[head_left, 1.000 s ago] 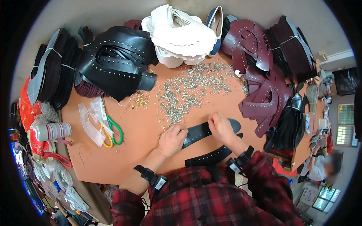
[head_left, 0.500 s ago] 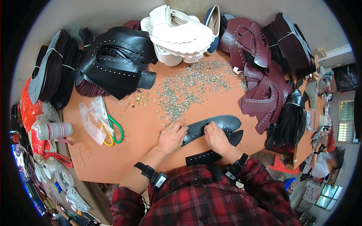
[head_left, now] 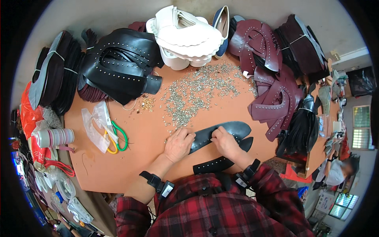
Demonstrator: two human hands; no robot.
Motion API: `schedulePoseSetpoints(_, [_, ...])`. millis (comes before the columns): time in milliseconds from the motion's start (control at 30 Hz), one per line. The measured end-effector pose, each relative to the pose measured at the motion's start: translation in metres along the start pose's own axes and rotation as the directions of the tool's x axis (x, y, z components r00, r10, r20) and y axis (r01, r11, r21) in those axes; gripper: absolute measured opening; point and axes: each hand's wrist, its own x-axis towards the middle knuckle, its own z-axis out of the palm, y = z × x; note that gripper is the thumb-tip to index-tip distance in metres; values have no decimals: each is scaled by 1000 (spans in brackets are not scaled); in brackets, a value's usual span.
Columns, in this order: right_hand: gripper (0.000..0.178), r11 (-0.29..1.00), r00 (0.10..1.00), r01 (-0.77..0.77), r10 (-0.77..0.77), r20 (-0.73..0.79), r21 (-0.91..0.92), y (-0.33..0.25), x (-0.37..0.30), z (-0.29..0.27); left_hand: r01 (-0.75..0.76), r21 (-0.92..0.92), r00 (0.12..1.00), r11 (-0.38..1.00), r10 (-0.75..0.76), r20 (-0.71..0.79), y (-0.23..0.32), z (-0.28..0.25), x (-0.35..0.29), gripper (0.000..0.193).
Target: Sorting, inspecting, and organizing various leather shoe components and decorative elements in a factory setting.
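Observation:
A curved black leather shoe upper piece (head_left: pixel 233 128) lies on the table in front of me, with a row of small metal studs along its edge. My left hand (head_left: pixel 178 144) is closed on its left end, thumb and fingers bent together. Over the middle of the piece, my right hand (head_left: pixel 226 143) is closed in a pinch; whatever is between its fingertips is hidden or too small to tell. Nearer to me, the other arm of the leather (head_left: pixel 213 165), also studded, runs under my right wrist. Beyond my hands, many loose silver studs (head_left: pixel 183 103) are spread out.
Scissors with green and yellow handles (head_left: pixel 120 136) lie left beside a clear plastic bag (head_left: pixel 94 128). Studded black uppers (head_left: pixel 118 67) are piled at back left, maroon ones (head_left: pixel 276 98) at right. White pieces (head_left: pixel 187 35) and a blue shoe (head_left: pixel 222 29) stand at the back.
My right hand's fingertips have shifted slightly left over the leather. My left hand stays on the left end. The whole view has moved a little.

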Motion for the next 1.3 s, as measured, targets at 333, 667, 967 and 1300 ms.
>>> schedulePoseSetpoints(333, [16,984,971,-152,131,200,93,8,27,-18,-13,-36,1000,999,12,-13,2,-3,4,16])
schedulePoseSetpoints(667, [18,998,954,-23,37,296,-50,5,36,-26,-7,-50,1000,999,7,-1,-1,-3,4,17])
schedulePoseSetpoints(967, [18,991,959,-51,84,272,-126,0,34,-18,8,-24,1000,1000,-7,28,-2,-2,0,17])
schedulePoseSetpoints(1300, [16,996,992,-82,77,102,43,1,57,-16,-11,-10,1000,1000,11,-13,-3,0,1,17])
